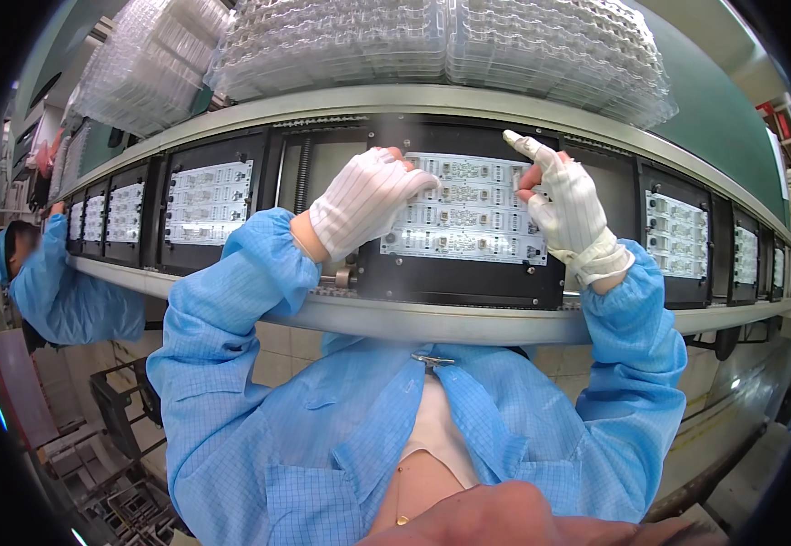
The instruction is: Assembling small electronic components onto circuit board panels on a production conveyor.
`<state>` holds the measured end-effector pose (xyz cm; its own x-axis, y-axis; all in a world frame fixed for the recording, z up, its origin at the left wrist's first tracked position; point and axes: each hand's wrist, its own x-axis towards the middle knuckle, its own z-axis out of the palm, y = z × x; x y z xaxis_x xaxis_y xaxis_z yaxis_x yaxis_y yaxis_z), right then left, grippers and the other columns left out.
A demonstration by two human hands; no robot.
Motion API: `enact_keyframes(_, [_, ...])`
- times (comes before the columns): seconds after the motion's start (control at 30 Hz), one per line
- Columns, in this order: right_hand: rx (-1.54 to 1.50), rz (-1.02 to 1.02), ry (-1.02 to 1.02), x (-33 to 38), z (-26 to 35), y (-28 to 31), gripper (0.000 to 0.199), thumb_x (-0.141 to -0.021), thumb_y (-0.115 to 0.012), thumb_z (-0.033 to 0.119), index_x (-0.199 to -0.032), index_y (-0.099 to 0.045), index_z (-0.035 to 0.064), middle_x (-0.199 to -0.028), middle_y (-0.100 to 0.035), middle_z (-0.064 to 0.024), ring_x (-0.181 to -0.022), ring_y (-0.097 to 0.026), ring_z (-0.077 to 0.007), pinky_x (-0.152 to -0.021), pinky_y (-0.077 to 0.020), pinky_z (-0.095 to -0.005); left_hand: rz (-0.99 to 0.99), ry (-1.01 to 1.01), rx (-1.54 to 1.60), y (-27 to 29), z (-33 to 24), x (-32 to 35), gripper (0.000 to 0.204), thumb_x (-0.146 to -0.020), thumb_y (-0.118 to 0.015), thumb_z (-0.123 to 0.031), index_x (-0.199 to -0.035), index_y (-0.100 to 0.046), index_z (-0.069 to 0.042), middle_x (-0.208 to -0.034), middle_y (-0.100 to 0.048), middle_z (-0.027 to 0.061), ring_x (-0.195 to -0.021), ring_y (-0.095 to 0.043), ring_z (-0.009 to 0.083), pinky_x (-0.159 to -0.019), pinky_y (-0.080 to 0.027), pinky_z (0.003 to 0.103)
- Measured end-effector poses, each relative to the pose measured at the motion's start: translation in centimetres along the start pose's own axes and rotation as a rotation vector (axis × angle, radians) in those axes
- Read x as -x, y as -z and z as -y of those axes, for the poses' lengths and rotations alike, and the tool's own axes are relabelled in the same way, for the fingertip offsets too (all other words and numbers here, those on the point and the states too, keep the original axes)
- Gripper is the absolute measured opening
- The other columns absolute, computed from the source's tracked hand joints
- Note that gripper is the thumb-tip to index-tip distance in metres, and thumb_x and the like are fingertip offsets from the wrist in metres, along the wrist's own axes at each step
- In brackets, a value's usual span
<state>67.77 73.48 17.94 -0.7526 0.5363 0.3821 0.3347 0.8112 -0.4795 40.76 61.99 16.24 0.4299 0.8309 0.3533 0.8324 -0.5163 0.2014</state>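
A black fixture plate point(468, 284) lies before me with several white strip circuit boards point(463, 218) stacked in rows on it. My left hand point(368, 196), in a striped white glove, is closed at the left end of the upper boards; its fingertips bend down there, and what they pinch is hidden. At the right end of the same boards is my right hand point(573, 205), gloved with some fingertips bare. Its index finger stretches out above the far right corner of the boards, apart from the thumb, which touches the board ends.
The fixture sits in a conveyor line with a metal front rail point(432, 320). More loaded fixtures stand left point(209, 202) and right point(677, 235). Clear plastic trays point(332, 50) are stacked behind the far rail. A person in a blue smock point(68, 282) works farther left.
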Motion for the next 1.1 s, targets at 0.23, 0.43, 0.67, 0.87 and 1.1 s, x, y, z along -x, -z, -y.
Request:
enact_keyframes(0.23, [-0.003, 0.075, -0.038, 0.9, -0.7, -0.6, 0.082, -0.067, -0.058, -0.014, -0.142, -0.052, 0.0166, -0.076, -0.062, -0.0046, -0.072, -0.060, -0.0250, -0.075, -0.0495, -0.0368, -0.129, 0.154, 0.183, -0.5, -0.1, 0.6, 0.035, -0.077, -0.075, -0.007, -0.111, -0.068, -0.007, -0.089, -0.068, 0.0133, -0.077, -0.064, 0.0321, -0.072, -0.053, 0.040])
enact_keyframes(0.43, [0.087, 0.161, 0.000, 1.0, -1.4, -1.5, 0.081, -0.070, -0.058, -0.013, -0.144, -0.050, 0.0179, -0.077, -0.061, -0.0042, -0.071, -0.059, -0.0252, -0.074, -0.0492, -0.0375, -0.281, 0.186, 0.106, -0.4, 0.0, 1.0, 0.033, -0.079, -0.072, -0.005, -0.111, -0.066, -0.007, -0.088, -0.068, 0.0114, -0.080, -0.065, 0.0297, -0.076, -0.054, 0.040])
enact_keyframes(0.67, [-0.015, 0.227, -0.073, -0.1, -1.6, -1.1, 0.079, -0.071, -0.055, -0.013, -0.143, -0.052, 0.0188, -0.072, -0.059, -0.0043, -0.068, -0.058, -0.0245, -0.069, -0.0487, -0.0354, -0.307, 0.220, 0.126, 0.2, 0.6, 1.4, 0.036, -0.083, -0.069, 0.000, -0.118, -0.067, -0.007, -0.099, -0.070, 0.0121, -0.088, -0.066, 0.0294, -0.080, -0.053, 0.038])
enact_keyframes(0.87, [0.201, 0.131, 0.186, -0.4, -0.2, -1.3, 0.067, -0.072, -0.054, -0.012, -0.134, -0.059, 0.0147, -0.069, -0.056, -0.0044, -0.065, -0.054, -0.0254, -0.066, -0.0459, -0.0367, -0.314, 0.218, 0.063, 3.6, 0.0, 2.0, 0.035, -0.082, -0.067, 0.001, -0.117, -0.068, -0.008, -0.101, -0.070, 0.0116, -0.090, -0.066, 0.0287, -0.080, -0.053, 0.038])
enact_keyframes(1.1, [0.319, 0.057, 0.224, 1.8, 0.8, -0.1, 0.054, -0.074, -0.058, -0.005, -0.126, -0.062, 0.0094, -0.075, -0.061, -0.0038, -0.080, -0.061, -0.0261, -0.078, -0.0480, -0.0371, -0.430, 0.143, -0.131, 9.0, 6.5, -4.2, 0.026, -0.082, -0.064, -0.004, -0.108, -0.065, -0.008, -0.088, -0.068, 0.0112, -0.087, -0.065, 0.0317, -0.079, -0.052, 0.041])
